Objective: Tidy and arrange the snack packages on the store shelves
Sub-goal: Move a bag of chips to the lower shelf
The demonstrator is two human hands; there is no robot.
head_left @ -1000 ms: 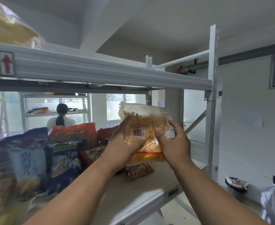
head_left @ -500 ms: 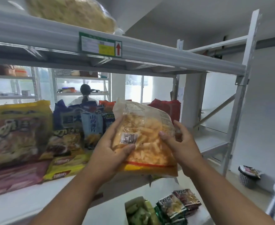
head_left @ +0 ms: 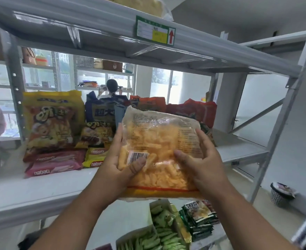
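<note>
A clear bag of orange puffed snacks (head_left: 164, 141), with a barcode label and a red-and-yellow band along its bottom, is held up in front of the middle shelf (head_left: 31, 188). My left hand (head_left: 120, 163) grips its left side, thumb over the barcode. My right hand (head_left: 201, 159) holds the right side, thumb across the front. On the shelf behind stand a big yellow snack bag (head_left: 52, 121), a dark blue bag (head_left: 103, 110), orange and red bags (head_left: 193, 109), and flat pink wafer packs (head_left: 54, 163) beside yellow ones (head_left: 96, 156).
The upper shelf beam (head_left: 94, 20) with a green label (head_left: 155, 31) runs overhead. A lower shelf holds boxes of green packs (head_left: 163, 228) and dark small packets (head_left: 199, 219). The grey upright (head_left: 282, 123) stands right, a bin (head_left: 280, 193) on the floor. A person (head_left: 112, 87) stands beyond the shelves.
My view has swung left and down, bringing the yellow bag and wafer packs into sight. Both hands keep their hold on the snack bag, now lower and nearer to me.
</note>
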